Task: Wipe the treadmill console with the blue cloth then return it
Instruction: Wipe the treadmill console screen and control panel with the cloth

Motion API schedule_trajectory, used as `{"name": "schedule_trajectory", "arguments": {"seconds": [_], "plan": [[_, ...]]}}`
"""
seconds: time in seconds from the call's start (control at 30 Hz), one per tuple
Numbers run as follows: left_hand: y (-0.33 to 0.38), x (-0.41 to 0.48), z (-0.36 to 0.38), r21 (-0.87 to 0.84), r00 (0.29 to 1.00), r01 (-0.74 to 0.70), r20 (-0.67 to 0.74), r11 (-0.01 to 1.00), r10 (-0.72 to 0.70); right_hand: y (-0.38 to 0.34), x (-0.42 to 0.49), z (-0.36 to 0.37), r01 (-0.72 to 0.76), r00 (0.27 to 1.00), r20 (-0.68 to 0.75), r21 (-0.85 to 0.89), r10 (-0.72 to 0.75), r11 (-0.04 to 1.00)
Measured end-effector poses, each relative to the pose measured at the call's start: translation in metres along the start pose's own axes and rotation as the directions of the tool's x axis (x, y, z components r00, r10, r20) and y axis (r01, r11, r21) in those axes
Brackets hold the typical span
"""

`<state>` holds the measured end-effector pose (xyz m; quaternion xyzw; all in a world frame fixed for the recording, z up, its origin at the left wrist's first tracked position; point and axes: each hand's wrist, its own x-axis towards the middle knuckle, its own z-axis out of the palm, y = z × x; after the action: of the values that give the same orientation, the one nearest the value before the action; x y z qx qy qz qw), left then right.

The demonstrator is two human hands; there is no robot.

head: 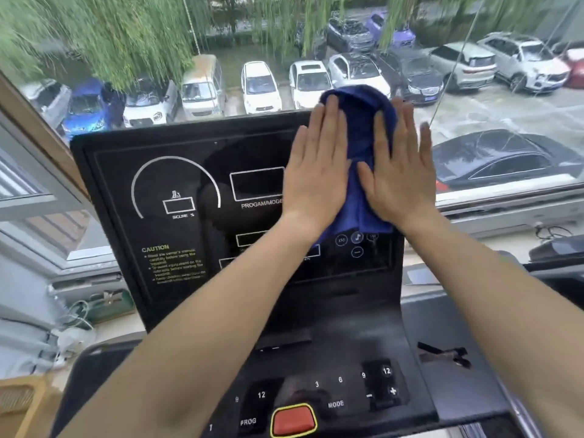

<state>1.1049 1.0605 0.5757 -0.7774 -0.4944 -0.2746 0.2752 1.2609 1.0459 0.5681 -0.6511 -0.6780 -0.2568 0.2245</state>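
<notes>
The black treadmill console [177, 241] stands upright in front of me, with white display outlines and a yellow caution text. A dark blue cloth [363, 128] is spread over the console's upper right part and bunches above its top edge. My left hand [316, 165] lies flat on the cloth's left side, fingers pointing up. My right hand [398, 165] lies flat on the cloth's right side. Both palms press the cloth against the panel. The cloth's lower end hangs down between my wrists.
Below the display is a keypad with a red stop button [294, 420] and number keys. A window behind the console looks onto parked cars. Cables and clutter lie on the sill at left [76, 324]. A small dark object [442, 352] rests on the right tray.
</notes>
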Motion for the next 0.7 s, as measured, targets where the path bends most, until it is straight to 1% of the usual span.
{"name": "schedule_trajectory", "arguments": {"seconds": [0.07,0.13,0.2,0.27,0.3,0.33,0.37,0.4,0.43,0.47,0.53,0.6,0.7], "plan": [[0.028,-0.024,0.01,-0.024,0.994,-0.095,0.061,0.995,0.096,0.014,-0.034,0.011,-0.034,0.997,0.063,-0.006,0.035,0.999],[0.037,-0.066,0.018,-0.035,0.975,-0.199,0.091,0.979,0.202,0.014,-0.079,0.025,-0.011,0.993,0.115,-0.035,0.015,0.999],[0.029,-0.115,0.021,-0.033,0.947,-0.286,0.143,0.958,0.288,0.001,-0.122,0.035,0.08,0.979,0.192,-0.043,-0.07,0.996],[0.01,-0.151,0.02,-0.009,0.926,-0.33,0.192,0.944,0.325,-0.015,-0.144,0.04,0.214,0.95,0.243,-0.047,-0.197,0.976],[0.0,-0.152,0.02,0.022,0.927,-0.338,0.184,0.941,0.328,-0.019,-0.138,0.04,0.277,0.939,0.225,-0.055,-0.259,0.959],[-0.009,-0.141,0.019,0.052,0.933,-0.331,0.168,0.942,0.318,-0.021,-0.121,0.038,0.319,0.937,0.175,-0.077,-0.302,0.945],[-0.015,-0.12,0.016,0.07,0.946,-0.304,0.137,0.95,0.293,-0.021,-0.098,0.033,0.317,0.945,0.112,-0.096,-0.306,0.944],[-0.018,-0.092,0.013,0.081,0.966,-0.251,0.081,0.965,0.245,-0.02,-0.069,0.026,0.27,0.963,0.047,-0.094,-0.267,0.958],[-0.018,-0.062,0.01,0.072,0.984,-0.179,0.022,0.981,0.178,-0.016,-0.04,0.017,0.196,0.981,0.005,-0.071,-0.196,0.978],[-0.015,-0.035,0.005,0.042,0.993,-0.114,-0.008,0.993,0.115,-0.01,-0.016,0.009,0.126,0.992,-0.014,-0.042,-0.127,0.991],[-0.001,-0.002,0.0,0.002,0.998,-0.057,-0.002,0.998,0.057,0.001,0.008,-0.005,0.028,0.999,-0.018,-0.014,-0.028,1.0],[0.013,-0.004,0.003,-0.029,0.998,-0.066,-0.003,0.997,0.066,0.005,0.0,-0.004,-0.03,1.0,-0.002,0.014,0.03,0.999],[0.026,-0.058,0.015,-0.086,0.987,-0.145,0.049,0.986,0.15,0.003,-0.059,0.017,-0.04,0.996,0.083,0.022,0.038,0.999]]}}
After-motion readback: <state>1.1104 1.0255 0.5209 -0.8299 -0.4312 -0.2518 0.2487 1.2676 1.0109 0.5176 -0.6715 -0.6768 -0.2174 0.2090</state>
